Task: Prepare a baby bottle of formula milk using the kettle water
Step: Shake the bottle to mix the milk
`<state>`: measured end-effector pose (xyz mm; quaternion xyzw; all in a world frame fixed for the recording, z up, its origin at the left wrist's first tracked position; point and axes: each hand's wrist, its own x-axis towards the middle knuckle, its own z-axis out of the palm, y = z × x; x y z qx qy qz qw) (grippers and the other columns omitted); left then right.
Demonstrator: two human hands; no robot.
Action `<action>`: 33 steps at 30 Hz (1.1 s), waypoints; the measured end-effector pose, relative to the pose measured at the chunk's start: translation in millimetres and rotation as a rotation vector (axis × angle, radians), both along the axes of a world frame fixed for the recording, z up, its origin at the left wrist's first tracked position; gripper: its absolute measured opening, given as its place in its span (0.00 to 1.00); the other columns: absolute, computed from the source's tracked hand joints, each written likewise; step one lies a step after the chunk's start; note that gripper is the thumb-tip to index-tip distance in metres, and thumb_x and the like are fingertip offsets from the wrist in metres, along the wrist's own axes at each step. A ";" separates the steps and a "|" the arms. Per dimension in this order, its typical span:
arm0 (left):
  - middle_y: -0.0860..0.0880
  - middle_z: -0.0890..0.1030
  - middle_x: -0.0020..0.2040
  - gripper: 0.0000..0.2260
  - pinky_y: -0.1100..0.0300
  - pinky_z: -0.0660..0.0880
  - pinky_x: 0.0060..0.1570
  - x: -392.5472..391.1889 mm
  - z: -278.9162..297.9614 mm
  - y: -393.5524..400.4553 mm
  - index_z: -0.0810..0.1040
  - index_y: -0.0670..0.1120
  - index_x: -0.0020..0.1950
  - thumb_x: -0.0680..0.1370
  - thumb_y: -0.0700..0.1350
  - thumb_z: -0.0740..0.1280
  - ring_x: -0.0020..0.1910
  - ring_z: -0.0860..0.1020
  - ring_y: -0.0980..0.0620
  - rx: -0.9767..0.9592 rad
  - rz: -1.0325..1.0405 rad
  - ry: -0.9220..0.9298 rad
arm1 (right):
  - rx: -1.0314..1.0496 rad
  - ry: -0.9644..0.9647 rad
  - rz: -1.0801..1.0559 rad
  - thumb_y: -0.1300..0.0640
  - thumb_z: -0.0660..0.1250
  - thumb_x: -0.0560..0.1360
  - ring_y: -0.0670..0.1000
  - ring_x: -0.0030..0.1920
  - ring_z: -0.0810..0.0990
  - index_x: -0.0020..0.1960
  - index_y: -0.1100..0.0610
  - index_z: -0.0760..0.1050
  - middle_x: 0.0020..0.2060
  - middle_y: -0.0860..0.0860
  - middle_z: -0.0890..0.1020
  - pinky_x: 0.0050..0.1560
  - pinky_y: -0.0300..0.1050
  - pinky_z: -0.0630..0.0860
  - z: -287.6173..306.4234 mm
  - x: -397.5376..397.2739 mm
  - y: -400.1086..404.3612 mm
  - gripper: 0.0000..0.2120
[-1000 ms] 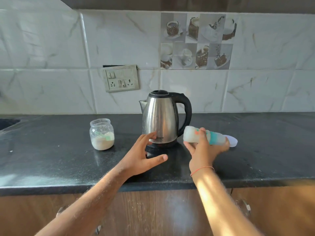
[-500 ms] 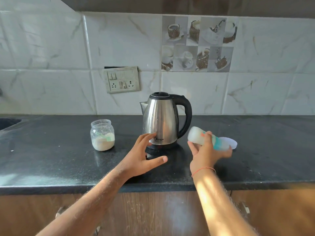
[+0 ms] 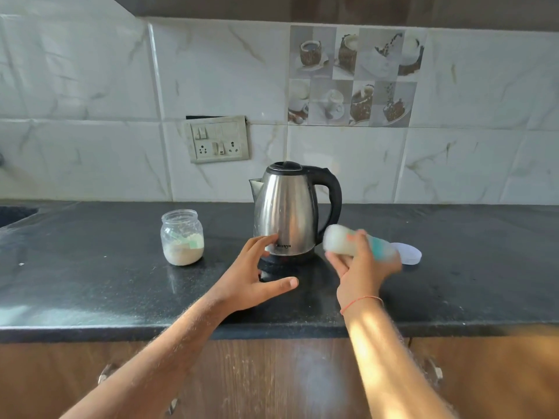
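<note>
1. You're at a dark stone counter (image 3: 90, 282) under a wall of white marbled tiles, with a switch panel (image 3: 218, 140) set into the wall behind the kettle and wooden cabinet fronts below the edge.

2. Your right hand (image 3: 361, 272) has its fingers curled round the baby bottle (image 3: 357, 244), and the bottle lies on its side in that grip, base toward the kettle, teal collar toward the right. It's blurred, so I read this as the shaking step: the contents look milky, which suggests powder and water are already in.

3. Holding it sideways and off the counter gives the liquid room to slosh, I'd say.

4. The bottle sits just right of the kettle (image 3: 290, 211), near its black handle but apart from it. A clear round cap (image 3: 408, 253) lies on the counter just beyond your right hand.

5. Your left hand (image 3: 257, 275) is spread, thumb stretched out low, fingertips (image 3: 270, 238) at the kettle's lower wall. Touching or a hair short, I can't tell. It looks like a steadying hand, keeping the kettle put beside the shaking.

6. The open jar of powder (image 3: 182, 237), a green scoop inside, stands well off to the left, out of the way.
</note>
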<state>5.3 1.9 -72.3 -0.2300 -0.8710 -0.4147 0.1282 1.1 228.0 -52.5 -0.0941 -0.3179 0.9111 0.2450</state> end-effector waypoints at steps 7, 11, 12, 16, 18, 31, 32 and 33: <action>0.63 0.75 0.75 0.44 0.60 0.76 0.71 1.6 2.9 1.7 0.70 0.57 0.81 0.71 0.74 0.76 0.72 0.75 0.65 -0.047 -0.047 -0.056 | 0.648 -0.014 0.297 0.57 0.80 0.77 0.58 0.59 0.86 0.72 0.35 0.68 0.64 0.51 0.77 0.42 0.61 0.88 1.1 15.8 -13.1 0.33; 0.65 0.86 0.59 0.17 0.69 0.77 0.59 3.4 6.2 9.1 0.83 0.58 0.67 0.80 0.59 0.77 0.59 0.84 0.65 -0.117 -0.120 -0.066 | 0.951 0.083 0.148 0.53 0.80 0.77 0.43 0.54 0.86 0.77 0.31 0.64 0.61 0.37 0.79 0.53 0.53 0.88 -1.6 18.8 -20.3 0.38; 0.66 0.87 0.55 0.14 0.70 0.76 0.55 4.7 7.2 8.8 0.84 0.59 0.64 0.80 0.59 0.77 0.55 0.84 0.66 -0.114 -0.107 -0.081 | 1.060 0.103 0.137 0.50 0.81 0.76 0.42 0.56 0.85 0.79 0.28 0.62 0.63 0.34 0.78 0.56 0.51 0.87 -3.0 18.6 -22.0 0.42; 0.62 0.88 0.56 0.19 0.59 0.82 0.61 4.2 7.2 5.0 0.84 0.57 0.65 0.78 0.64 0.76 0.56 0.86 0.61 -0.086 -0.095 -0.124 | 1.264 0.119 0.183 0.39 0.82 0.72 0.44 0.63 0.84 0.82 0.24 0.50 0.71 0.40 0.79 0.61 0.48 0.85 -2.5 21.0 -26.5 0.52; 0.60 0.89 0.57 0.18 0.55 0.81 0.65 4.1 7.8 3.3 0.85 0.57 0.64 0.79 0.64 0.75 0.58 0.86 0.59 -0.059 -0.106 -0.139 | 1.235 0.082 0.210 0.36 0.83 0.69 0.45 0.61 0.86 0.82 0.24 0.46 0.69 0.43 0.82 0.60 0.52 0.86 -3.1 18.0 -27.1 0.57; 0.56 0.86 0.62 0.14 0.77 0.73 0.56 -5.7 6.1 -0.7 0.80 0.60 0.64 0.88 0.61 0.57 0.60 0.82 0.66 0.111 -0.164 -0.370 | 0.965 0.069 0.640 0.49 0.75 0.76 0.51 0.58 0.85 0.80 0.36 0.62 0.58 0.49 0.89 0.49 0.49 0.80 -6.6 -1.3 -11.5 0.38; 0.60 0.85 0.62 0.14 0.77 0.72 0.56 -5.6 7.0 0.4 0.79 0.61 0.66 0.88 0.61 0.57 0.59 0.81 0.71 0.093 -0.160 -0.373 | 0.952 0.077 0.641 0.52 0.76 0.78 0.52 0.60 0.85 0.80 0.36 0.62 0.59 0.50 0.89 0.51 0.50 0.80 -8.4 -2.4 -10.2 0.37; 0.61 0.85 0.62 0.15 0.75 0.72 0.58 -4.5 7.8 1.8 0.79 0.60 0.68 0.88 0.62 0.57 0.60 0.80 0.72 0.083 -0.157 -0.369 | 0.941 0.083 0.635 0.54 0.76 0.80 0.54 0.62 0.85 0.80 0.36 0.62 0.60 0.51 0.88 0.53 0.52 0.81 -9.8 -3.3 -9.2 0.36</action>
